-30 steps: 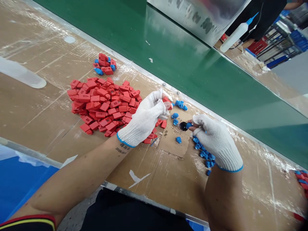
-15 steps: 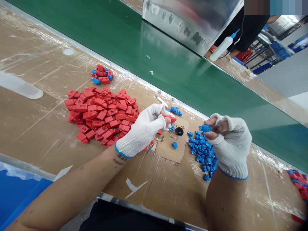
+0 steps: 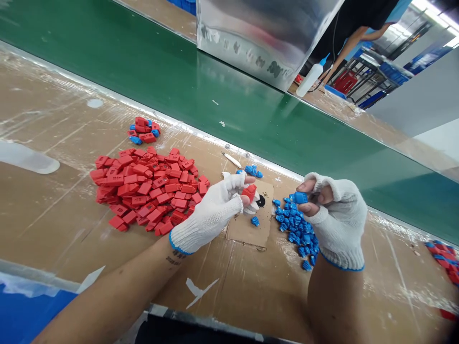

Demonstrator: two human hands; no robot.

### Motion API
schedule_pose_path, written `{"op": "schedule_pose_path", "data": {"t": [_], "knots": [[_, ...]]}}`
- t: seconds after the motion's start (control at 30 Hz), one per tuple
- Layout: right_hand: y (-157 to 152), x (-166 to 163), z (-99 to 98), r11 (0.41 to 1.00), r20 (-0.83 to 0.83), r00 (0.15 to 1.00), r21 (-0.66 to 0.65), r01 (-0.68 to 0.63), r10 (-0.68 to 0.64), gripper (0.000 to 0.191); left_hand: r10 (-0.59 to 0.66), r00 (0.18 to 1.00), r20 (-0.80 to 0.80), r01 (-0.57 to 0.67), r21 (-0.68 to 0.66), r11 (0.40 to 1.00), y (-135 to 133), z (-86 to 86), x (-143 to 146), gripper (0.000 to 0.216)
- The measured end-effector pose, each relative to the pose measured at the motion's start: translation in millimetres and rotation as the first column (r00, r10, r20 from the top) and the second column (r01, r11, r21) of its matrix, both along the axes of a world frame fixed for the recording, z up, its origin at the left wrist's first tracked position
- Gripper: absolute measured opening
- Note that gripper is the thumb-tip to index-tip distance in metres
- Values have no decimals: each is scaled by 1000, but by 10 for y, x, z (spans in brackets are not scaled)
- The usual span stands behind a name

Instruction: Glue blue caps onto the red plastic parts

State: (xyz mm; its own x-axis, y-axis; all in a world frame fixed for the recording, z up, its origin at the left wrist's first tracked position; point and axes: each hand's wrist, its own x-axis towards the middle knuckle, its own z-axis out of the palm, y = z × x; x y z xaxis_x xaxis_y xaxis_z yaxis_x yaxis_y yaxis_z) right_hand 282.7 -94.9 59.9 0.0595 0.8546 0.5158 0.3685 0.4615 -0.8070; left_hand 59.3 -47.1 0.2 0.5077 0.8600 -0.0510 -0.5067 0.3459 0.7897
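My left hand (image 3: 215, 210), in a white glove with bare fingertips, is closed on a red plastic part (image 3: 249, 192). In my right hand (image 3: 335, 212), gloved the same way, a blue plastic part (image 3: 299, 198) is pinched between thumb and fingers. The two parts are apart, both above the bench. A round black disc (image 3: 262, 200) sits on a cardboard piece (image 3: 247, 234), partly hidden by my left fingers. One loose blue piece (image 3: 255, 221) lies on that cardboard. Below my right hand spreads a heap of blue parts (image 3: 296, 224); left of my left hand is a large heap of red parts (image 3: 147, 186).
A small mixed cluster of red and blue parts (image 3: 144, 130) lies at the back left. A white-handled tool (image 3: 232, 159) is near the green belt (image 3: 161, 91). Beyond stand a metal box (image 3: 258, 43), a squeeze bottle (image 3: 310, 79) and another person's arm (image 3: 349, 45).
The red part in my left hand has turned and shows more of its face, as my left fingers spread somewhat. My right hand keeps its blue part. The camera view has shifted.
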Motion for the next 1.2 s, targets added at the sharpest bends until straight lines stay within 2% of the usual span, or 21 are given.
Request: {"op": "schedule_pose_path", "data": {"t": [0.13,0.37,0.5,0.67,0.8,0.93,1.2], "knots": [[-39,-55,39,1000,30,999,-9,18,-18,34,19,1000,-11,-18,61,998,-9,-49,-10,26],[-54,-69,21,1000,-29,999,11,-16,16,31,-38,988,146,34,27,999,-15,-16,0,36],[-85,-70,40,999,-14,999,15,-40,41,29,-70,984,163,75,-23,997,-35,-18,16,39],[-144,-137,111,999,53,998,-27,-28,29,26,-90,984,150,96,-28,995,-88,27,21,40],[-146,-221,126,998,128,991,-55,-38,45,24,-159,978,131,157,26,987,-135,59,19,44],[-119,-299,92,997,154,985,-23,-78,81,13,-208,972,112,202,63,977,-157,17,33,47],[-55,-411,65,985,238,956,-24,-173,174,13,-195,980,37,190,101,977,-159,-74,58,57]]}}
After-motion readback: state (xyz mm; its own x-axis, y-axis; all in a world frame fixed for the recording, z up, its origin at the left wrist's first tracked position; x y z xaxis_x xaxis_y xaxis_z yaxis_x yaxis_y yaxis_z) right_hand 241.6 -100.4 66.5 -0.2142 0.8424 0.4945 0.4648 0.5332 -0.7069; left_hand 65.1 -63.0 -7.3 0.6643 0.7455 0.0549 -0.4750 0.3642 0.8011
